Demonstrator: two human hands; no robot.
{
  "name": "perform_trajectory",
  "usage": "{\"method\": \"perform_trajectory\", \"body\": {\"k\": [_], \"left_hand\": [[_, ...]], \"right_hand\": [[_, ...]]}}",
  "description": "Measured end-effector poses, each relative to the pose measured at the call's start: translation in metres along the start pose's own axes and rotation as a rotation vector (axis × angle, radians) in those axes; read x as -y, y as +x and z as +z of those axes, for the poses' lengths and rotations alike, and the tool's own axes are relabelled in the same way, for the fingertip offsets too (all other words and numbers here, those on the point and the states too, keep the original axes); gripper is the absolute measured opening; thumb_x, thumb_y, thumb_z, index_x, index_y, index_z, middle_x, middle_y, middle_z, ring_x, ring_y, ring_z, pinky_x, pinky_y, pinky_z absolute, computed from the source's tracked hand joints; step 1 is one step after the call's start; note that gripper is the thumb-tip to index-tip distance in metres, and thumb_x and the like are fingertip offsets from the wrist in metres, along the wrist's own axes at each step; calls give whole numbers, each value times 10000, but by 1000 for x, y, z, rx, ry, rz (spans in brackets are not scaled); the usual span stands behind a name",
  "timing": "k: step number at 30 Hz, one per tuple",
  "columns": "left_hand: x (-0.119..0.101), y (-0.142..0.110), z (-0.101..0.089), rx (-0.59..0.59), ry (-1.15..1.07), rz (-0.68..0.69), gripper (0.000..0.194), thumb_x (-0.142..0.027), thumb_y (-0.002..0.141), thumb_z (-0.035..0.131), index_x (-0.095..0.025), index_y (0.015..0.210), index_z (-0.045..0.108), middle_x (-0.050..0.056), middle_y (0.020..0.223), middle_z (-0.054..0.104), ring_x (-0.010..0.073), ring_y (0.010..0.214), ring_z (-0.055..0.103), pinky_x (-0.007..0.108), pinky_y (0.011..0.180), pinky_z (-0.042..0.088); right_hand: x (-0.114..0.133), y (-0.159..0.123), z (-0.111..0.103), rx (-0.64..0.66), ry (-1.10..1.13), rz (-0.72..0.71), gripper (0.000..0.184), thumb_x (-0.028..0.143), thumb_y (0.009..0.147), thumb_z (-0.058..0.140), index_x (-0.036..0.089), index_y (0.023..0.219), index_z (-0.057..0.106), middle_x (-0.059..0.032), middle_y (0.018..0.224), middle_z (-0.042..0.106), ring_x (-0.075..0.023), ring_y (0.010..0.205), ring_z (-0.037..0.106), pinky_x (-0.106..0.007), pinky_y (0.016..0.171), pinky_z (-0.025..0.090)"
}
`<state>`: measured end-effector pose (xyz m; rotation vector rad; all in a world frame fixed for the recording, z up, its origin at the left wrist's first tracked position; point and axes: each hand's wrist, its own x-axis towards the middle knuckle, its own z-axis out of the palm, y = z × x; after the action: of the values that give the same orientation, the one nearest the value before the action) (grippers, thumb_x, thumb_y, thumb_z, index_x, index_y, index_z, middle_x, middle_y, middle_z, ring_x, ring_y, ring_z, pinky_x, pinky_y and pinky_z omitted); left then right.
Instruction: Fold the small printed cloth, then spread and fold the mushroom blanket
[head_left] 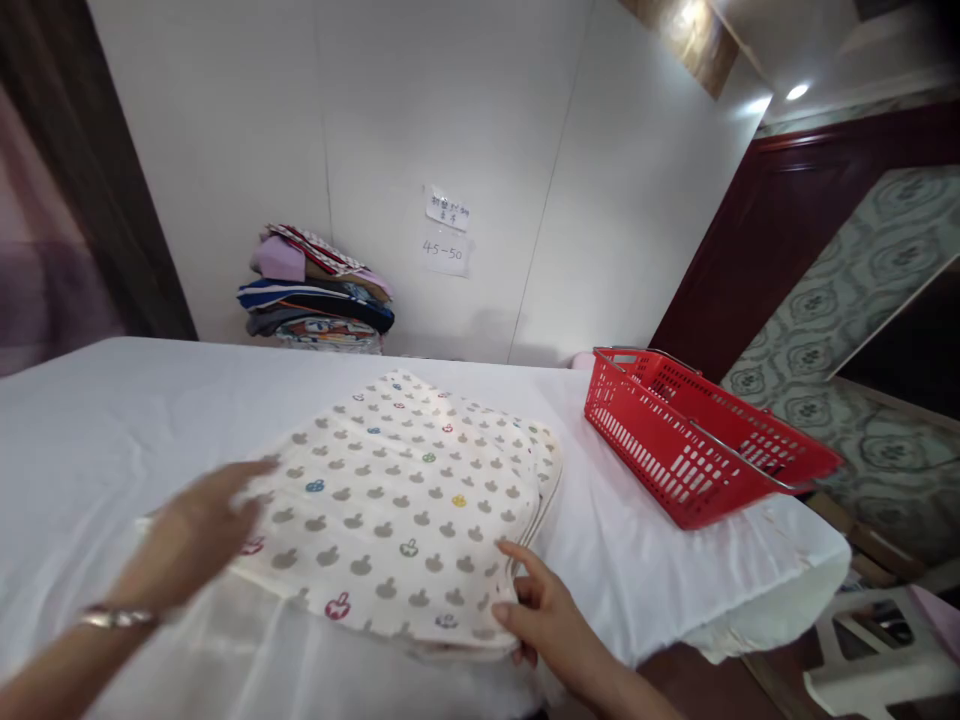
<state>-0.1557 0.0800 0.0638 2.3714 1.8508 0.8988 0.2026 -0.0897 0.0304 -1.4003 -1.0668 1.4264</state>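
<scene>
A folded cream cloth (pixel 397 500) printed with grey apples and a few coloured ones lies on the white-covered table. Its layers show along the right edge. My right hand (pixel 544 610) grips the near right corner, thumb on top and some fingers tucked at the edge. Over the left edge of the cloth is my left hand (pixel 199 530), blurred by motion, with a bracelet at the wrist. Its thumb and fingers are apart and nothing shows between them.
A red plastic basket (pixel 645 430) with metal handles stands on the right of the white-covered table (pixel 135 410). At the back left, a pile of folded fabrics (pixel 319 300) rests against the wall. Paper labels (pixel 448 230) are stuck on the wall. A white plastic stool (pixel 862 655) is at lower right.
</scene>
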Motion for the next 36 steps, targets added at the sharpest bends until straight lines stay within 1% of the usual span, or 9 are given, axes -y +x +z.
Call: {"method": "perform_trajectory", "body": {"k": [2, 5, 9, 12, 14, 17, 20, 27, 36], "left_hand": [[-71, -36, 9, 132, -194, 205, 377, -458, 795, 480, -236, 1093, 546, 40, 1103, 619, 202, 950, 577, 333, 845, 460], [-155, -78, 26, 370, -338, 480, 511, -472, 679, 641, -265, 1132, 524, 50, 1122, 595, 243, 1022, 531, 372, 891, 422], [-206, -91, 53, 550, -343, 460, 238, -281, 733, 563, -204, 955, 527, 46, 966, 592, 216, 895, 546, 370, 809, 426], [-215, -88, 72, 635, -309, 496, 211, -163, 733, 486, -192, 940, 514, 55, 966, 588, 207, 898, 544, 337, 779, 426], [-217, -89, 82, 699, -295, 606, 225, -145, 708, 493, -194, 926, 524, 55, 976, 594, 210, 915, 543, 329, 785, 424], [-220, -90, 88, 742, -276, 692, 162, -165, 702, 503, -193, 856, 541, 51, 931, 608, 211, 894, 551, 318, 762, 425], [-219, -88, 87, 735, -284, 676, 108, -189, 717, 492, -201, 805, 554, 28, 861, 613, 191, 834, 561, 290, 719, 417], [-210, -87, 88, 749, -386, 562, 77, -168, 681, 503, -213, 697, 562, -28, 738, 596, 129, 708, 537, 219, 627, 358], [-212, -85, 91, 804, -426, 534, 59, -194, 681, 511, -204, 677, 569, -26, 736, 592, 127, 718, 532, 212, 631, 346]], "right_hand": [[11, 4, 2, -12, 17, -6, 655, 405, 663, 682, 260, 1240, 406, 78, 644, 488, -47, 370, 434, -159, 320, 272], [22, 7, 6, 0, 41, -44, 635, 420, 647, 700, 252, 1197, 431, 92, 614, 462, -43, 381, 407, -162, 337, 309], [22, 0, 5, 24, -4, -111, 624, 431, 667, 685, 241, 1205, 430, 102, 578, 452, -50, 388, 402, -174, 360, 346], [25, -1, -16, 42, -157, -96, 558, 448, 710, 635, 218, 1192, 473, 86, 541, 499, -69, 377, 422, -185, 354, 341], [32, 13, -38, -72, -259, -142, 451, 440, 728, 605, 194, 1103, 549, 70, 521, 514, -85, 406, 453, -195, 375, 361], [42, 57, -76, -339, -281, -193, 273, 344, 713, 597, 175, 927, 609, 20, 653, 589, -106, 547, 545, -200, 458, 423], [46, 115, -104, -513, -242, 18, 239, 212, 672, 611, 183, 909, 602, -5, 760, 618, -125, 668, 591, -207, 553, 470], [50, 206, -116, -490, -140, 206, 286, 207, 688, 612, 144, 961, 555, -5, 632, 593, -152, 555, 582, -285, 530, 495], [52, 231, -120, -352, -20, 137, 391, 471, 846, 417, 131, 914, 598, -67, 693, 646, -187, 663, 635, -281, 637, 497]]}}
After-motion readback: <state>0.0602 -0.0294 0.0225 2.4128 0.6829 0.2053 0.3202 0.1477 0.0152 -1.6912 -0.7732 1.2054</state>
